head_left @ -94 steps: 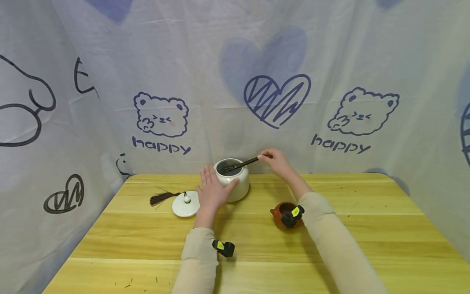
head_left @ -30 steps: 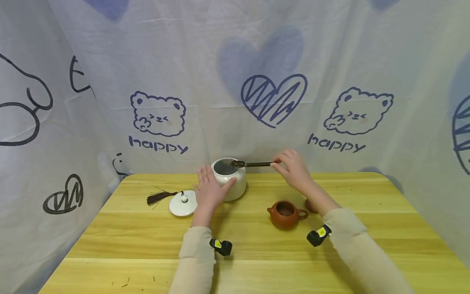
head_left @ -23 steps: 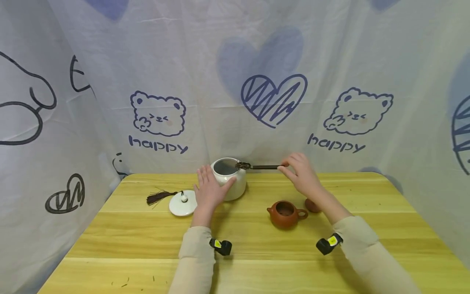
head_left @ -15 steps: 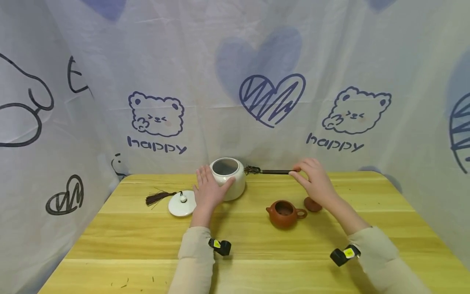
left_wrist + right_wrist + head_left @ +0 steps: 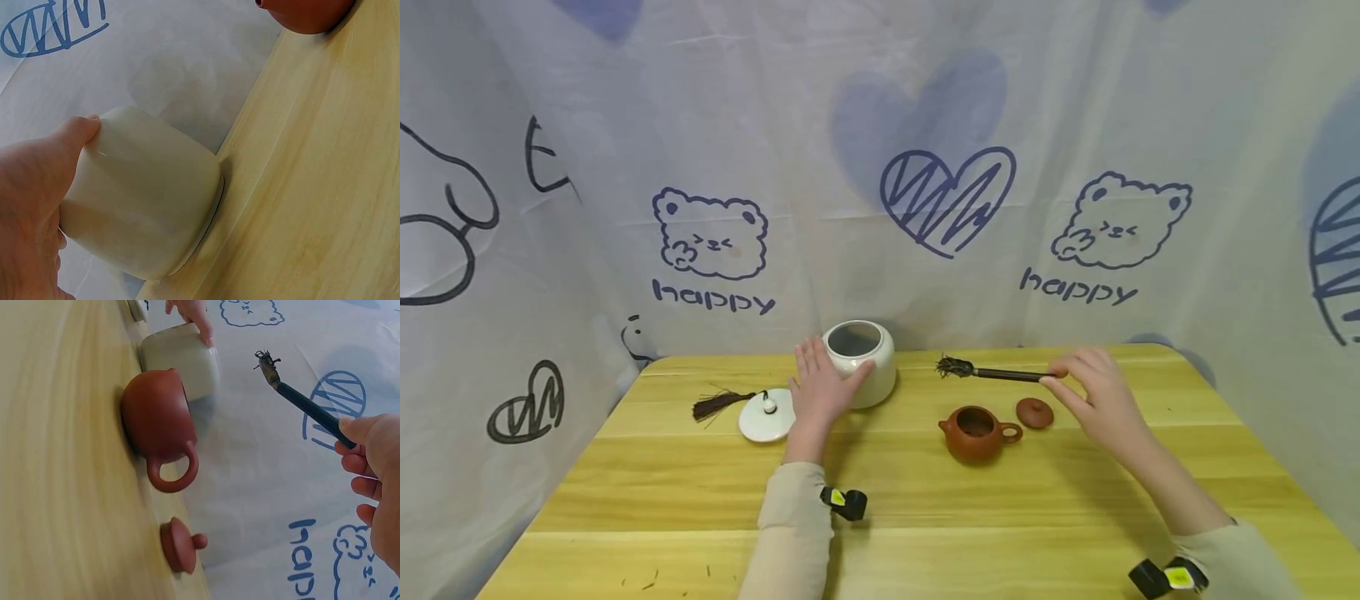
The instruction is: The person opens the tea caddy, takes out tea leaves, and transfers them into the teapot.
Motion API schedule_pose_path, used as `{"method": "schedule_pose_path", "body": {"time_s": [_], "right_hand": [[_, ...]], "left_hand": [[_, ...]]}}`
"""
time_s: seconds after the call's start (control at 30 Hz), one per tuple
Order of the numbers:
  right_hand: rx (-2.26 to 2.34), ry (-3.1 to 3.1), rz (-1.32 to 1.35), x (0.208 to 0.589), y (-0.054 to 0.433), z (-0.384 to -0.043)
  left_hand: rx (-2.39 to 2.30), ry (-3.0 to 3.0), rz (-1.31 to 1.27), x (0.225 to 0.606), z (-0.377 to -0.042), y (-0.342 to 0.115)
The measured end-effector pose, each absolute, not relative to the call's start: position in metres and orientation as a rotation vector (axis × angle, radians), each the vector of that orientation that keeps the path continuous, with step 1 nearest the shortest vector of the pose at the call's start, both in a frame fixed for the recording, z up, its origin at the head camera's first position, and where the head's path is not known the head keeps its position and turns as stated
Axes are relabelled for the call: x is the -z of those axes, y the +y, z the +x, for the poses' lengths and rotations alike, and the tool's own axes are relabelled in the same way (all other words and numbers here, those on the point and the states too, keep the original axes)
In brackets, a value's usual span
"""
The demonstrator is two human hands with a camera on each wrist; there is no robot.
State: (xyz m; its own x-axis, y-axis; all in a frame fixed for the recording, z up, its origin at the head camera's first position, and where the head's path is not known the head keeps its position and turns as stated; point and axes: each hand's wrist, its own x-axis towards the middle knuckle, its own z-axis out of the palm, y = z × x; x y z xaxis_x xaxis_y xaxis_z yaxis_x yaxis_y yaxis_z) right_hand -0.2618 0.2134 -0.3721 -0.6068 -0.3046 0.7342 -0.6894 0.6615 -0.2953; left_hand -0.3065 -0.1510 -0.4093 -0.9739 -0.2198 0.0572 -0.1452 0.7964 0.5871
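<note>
With its fingers straight and its thumb spread, my left hand [image 5: 823,387] rests against the side of the open white jar [image 5: 880,375]. The left wrist view shows that thumb near the jar's rim. My right hand [image 5: 1097,396] pinches the end of a dark-handled tea scoop [image 5: 1007,375], held roughly level and heaped with dark dry tea leaves [image 5: 953,367]. The scoop hangs in the air behind a reddish-brown clay teapot [image 5: 973,442]. The uncovered teapot has dark bits inside. Its round lid [image 5: 1034,412] lies beside the handle, below and left of my right hand.
A white jar lid [image 5: 763,421] with a dark tassel [image 5: 718,404] lies left of my left hand. Loose tea bits [image 5: 650,581] are scattered at the front left of the wooden table [image 5: 925,550]. A patterned cloth [image 5: 820,167] hangs behind the table.
My right hand has lifted the tea scoop, loaded with leaves, out of the jar and carried it right and nearer. The teapot lid has come into full view. My left hand stays at the jar.
</note>
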Motion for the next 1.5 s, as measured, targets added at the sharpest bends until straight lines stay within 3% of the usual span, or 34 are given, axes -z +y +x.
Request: {"method": "schedule_pose_path", "body": {"time_s": [0.53, 1.5], "right_hand": [[-0.726, -2.211, 0.741, 0.386, 0.245, -0.234], [-0.645, -2.309, 0.762, 0.405, 0.249, -0.239]], "left_hand": [[0.934, -2.848, 0.284, 0.410, -0.306, -0.152], [0.971, -2.830, 0.289, 0.410, -0.304, -0.150]]}}
